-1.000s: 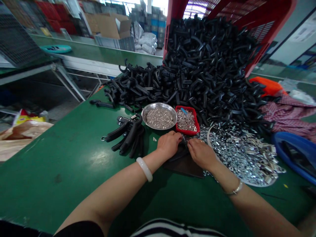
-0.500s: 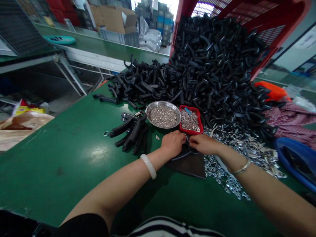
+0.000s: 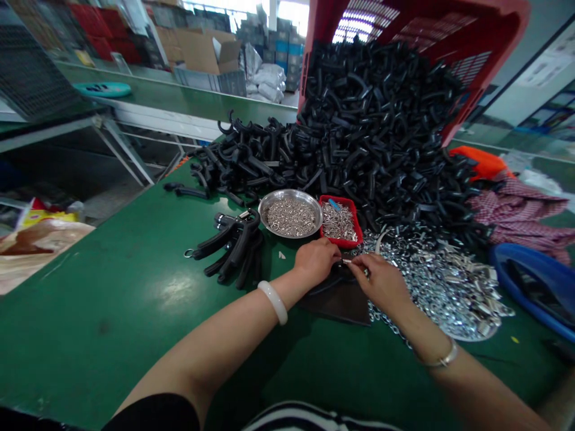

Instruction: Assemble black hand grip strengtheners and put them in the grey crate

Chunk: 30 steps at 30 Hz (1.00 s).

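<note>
Over a dark mat point(image 3: 341, 304), my left hand point(image 3: 315, 261) is closed at a black curved part point(image 3: 330, 282) that it partly hides. My right hand point(image 3: 380, 280) pinches the end of a small metal spring or screw point(image 3: 346, 261), which lies between the two hands. Beyond them stand a round metal bowl point(image 3: 291, 234) of tiny metal pieces and a red tray point(image 3: 360, 230) of small pins. Several black hand grips point(image 3: 236, 248) are stacked to the left.
A large heap of black parts point(image 3: 359, 137) spills from a tilted red crate point(image 3: 503, 36) at the back. Loose metal pieces point(image 3: 444, 281) and a blue basin point(image 3: 530, 281) are at the right. Checked cloth point(image 3: 516, 209) lies behind the basin.
My right hand has turned and drawn slightly back, showing the small metal piece between the hands. The whole view has shifted a little.
</note>
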{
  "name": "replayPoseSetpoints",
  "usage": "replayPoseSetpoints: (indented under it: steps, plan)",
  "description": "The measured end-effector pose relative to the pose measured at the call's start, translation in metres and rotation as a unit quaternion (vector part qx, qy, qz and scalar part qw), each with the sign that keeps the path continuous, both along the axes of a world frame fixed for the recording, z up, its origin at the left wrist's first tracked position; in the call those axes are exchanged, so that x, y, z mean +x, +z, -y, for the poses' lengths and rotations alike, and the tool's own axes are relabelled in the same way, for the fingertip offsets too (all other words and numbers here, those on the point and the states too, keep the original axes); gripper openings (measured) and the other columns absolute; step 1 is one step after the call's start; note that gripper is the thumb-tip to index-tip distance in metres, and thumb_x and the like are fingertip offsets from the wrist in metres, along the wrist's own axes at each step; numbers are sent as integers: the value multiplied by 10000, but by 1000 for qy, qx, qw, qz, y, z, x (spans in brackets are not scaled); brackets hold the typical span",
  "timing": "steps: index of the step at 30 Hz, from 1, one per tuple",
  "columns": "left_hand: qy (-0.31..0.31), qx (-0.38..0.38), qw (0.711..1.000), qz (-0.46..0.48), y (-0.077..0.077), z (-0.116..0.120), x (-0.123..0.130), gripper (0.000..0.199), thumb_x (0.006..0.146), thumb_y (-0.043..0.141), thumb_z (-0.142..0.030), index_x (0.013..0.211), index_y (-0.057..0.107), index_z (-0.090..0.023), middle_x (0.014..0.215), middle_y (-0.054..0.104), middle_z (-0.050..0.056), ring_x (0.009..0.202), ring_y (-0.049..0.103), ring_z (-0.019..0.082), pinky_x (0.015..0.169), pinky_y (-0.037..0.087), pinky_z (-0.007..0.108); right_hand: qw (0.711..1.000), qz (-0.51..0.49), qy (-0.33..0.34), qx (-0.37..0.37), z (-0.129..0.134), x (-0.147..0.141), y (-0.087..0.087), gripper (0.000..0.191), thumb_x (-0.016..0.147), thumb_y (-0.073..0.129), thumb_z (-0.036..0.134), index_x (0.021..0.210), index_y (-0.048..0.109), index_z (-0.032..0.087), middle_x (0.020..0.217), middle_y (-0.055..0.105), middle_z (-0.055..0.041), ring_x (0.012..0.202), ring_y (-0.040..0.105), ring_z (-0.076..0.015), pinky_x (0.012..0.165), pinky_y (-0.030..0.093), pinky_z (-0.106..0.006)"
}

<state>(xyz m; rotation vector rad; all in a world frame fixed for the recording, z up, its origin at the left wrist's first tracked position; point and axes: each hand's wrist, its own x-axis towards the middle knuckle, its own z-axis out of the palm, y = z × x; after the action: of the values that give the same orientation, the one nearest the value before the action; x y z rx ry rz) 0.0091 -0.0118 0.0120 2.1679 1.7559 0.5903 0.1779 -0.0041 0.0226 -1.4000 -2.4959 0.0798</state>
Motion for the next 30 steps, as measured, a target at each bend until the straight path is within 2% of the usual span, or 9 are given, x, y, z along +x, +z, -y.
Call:
replayPoseSetpoints:
  steps: [2,7,12,19,25,30]
  plan:
    - [-22,0,1000,-16,-2,-2,3,183,834,491,-315,895,645,-239,943,588,17,873,559,151,716,435,244,999,-35,22,33,11,10,-13,203,841,448,267,910,609,164,898,606,-89,862,560,-204,758,444,-328]
    - [-53,14,998,-24,-5,-4,2,195,845,464,-258,929,639,-236,968,588,16,893,558,138,749,439,239,995,-85,50,24,23,21,-32,232,824,458,224,1004,594,170,1026,558,-106,955,536,-216,818,461,-364]
    - [-77,20,995,-67,-1,-6,3,197,839,459,-256,915,638,-222,939,584,26,877,562,148,741,449,242,995,-85,49,6,23,23,-32,251,814,470,199,1030,583,141,1048,539,-118,958,528,-224,819,463,-366]
    - [-102,62,972,-202,-4,0,14,244,860,354,-211,911,587,-157,894,534,73,689,574,176,565,458,287,996,-74,38,-11,25,25,-34,271,807,464,186,1051,572,136,1084,522,-113,946,532,-216,819,459,-355]
    - [-139,65,972,-176,-13,-7,5,256,890,338,-251,948,571,-159,932,536,70,740,577,156,619,466,264,996,-79,40,-14,26,28,-31,278,811,454,180,1063,568,153,1084,525,-105,959,534,-216,811,466,-348]
    - [-154,76,967,-190,-12,-6,2,255,896,349,-266,986,569,-173,991,555,62,776,582,145,635,476,251,996,-76,42,-23,27,25,-34,300,806,446,176,1083,562,154,1102,521,-113,960,543,-218,815,475,-371]
